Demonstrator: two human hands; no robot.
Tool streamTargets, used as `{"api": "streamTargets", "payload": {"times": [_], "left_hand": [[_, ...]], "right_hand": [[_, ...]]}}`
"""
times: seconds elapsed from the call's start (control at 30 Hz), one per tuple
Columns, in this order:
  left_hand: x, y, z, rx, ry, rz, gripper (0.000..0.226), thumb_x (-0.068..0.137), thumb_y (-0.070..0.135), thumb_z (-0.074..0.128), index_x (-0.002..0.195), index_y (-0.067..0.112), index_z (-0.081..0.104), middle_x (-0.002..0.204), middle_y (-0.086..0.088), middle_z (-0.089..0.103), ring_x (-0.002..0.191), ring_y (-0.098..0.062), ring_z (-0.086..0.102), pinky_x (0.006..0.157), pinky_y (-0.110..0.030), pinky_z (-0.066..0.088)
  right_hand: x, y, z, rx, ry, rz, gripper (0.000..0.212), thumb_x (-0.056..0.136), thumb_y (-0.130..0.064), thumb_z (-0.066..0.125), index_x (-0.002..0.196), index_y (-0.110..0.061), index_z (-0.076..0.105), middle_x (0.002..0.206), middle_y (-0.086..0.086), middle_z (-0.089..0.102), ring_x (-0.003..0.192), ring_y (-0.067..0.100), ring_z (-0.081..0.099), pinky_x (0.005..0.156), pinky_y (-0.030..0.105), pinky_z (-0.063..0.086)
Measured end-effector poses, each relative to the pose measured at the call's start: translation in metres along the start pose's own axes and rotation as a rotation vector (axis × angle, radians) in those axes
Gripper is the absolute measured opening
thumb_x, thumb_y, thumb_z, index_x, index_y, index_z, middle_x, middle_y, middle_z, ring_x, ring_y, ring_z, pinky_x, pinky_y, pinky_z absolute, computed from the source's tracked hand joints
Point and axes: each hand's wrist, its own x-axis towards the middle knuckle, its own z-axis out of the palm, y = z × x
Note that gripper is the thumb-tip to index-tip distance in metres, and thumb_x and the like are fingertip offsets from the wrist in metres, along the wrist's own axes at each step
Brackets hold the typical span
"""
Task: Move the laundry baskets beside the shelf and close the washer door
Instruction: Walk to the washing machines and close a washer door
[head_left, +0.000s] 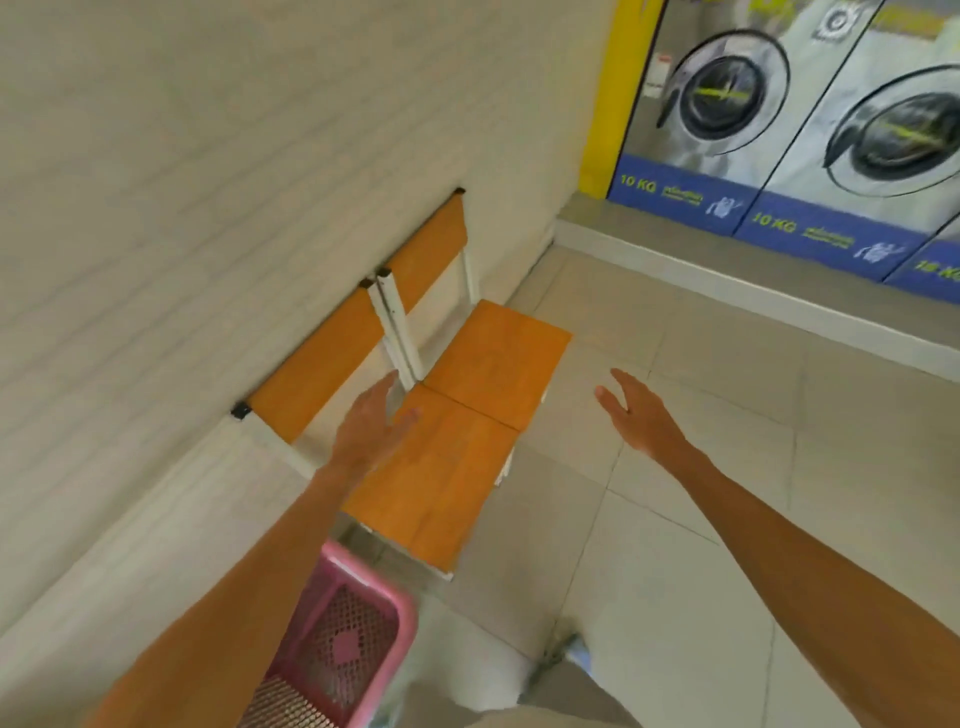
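Observation:
A pink mesh laundry basket (343, 644) stands on the floor at the bottom, beside the near chair, partly hidden by my left forearm. My left hand (371, 428) hovers open over the near orange chair seat, holding nothing. My right hand (631, 415) is stretched forward over the floor tiles, fingers apart and empty. Front-loading washers (727, 98) with round glass doors line the far right; both visible doors look shut. No shelf is in view.
Two orange chairs (493, 353) with white frames stand side by side against the pale wall (208, 208) on the left. A raised grey step (727, 280) runs under the washers. A yellow pillar (608, 104) borders them. Tiled floor (727, 467) spreads to the right.

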Motion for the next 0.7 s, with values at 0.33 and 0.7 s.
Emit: {"api": "streamTargets", "payload": {"times": [0.33, 0.7], "left_hand": [[0.157, 0.223, 0.093, 0.082, -0.084, 0.282, 0.077, 0.089, 0.064, 0.052, 0.153, 0.029, 0.025, 0.156, -0.001, 0.038, 0.143, -0.023, 0.035, 0.113, -0.045, 0.036], [0.333, 0.353, 0.166, 0.297, -0.258, 0.383, 0.083, 0.090, 0.066, 0.047, 0.155, 0.022, 0.020, 0.160, -0.006, 0.028, 0.145, -0.028, 0.028, 0.114, -0.047, 0.030]], "right_hand": [[0.073, 0.153, -0.188, 0.051, 0.197, 0.111, 0.080, 0.088, -0.068, 0.029, 0.151, -0.018, 0.032, 0.156, 0.009, 0.036, 0.140, 0.032, 0.039, 0.116, 0.048, 0.030], [0.237, 0.219, -0.284, -0.031, 0.176, 0.155, 0.067, 0.096, -0.057, 0.035, 0.150, -0.017, 0.035, 0.155, 0.009, 0.038, 0.140, 0.029, 0.038, 0.117, 0.045, 0.029]]}}
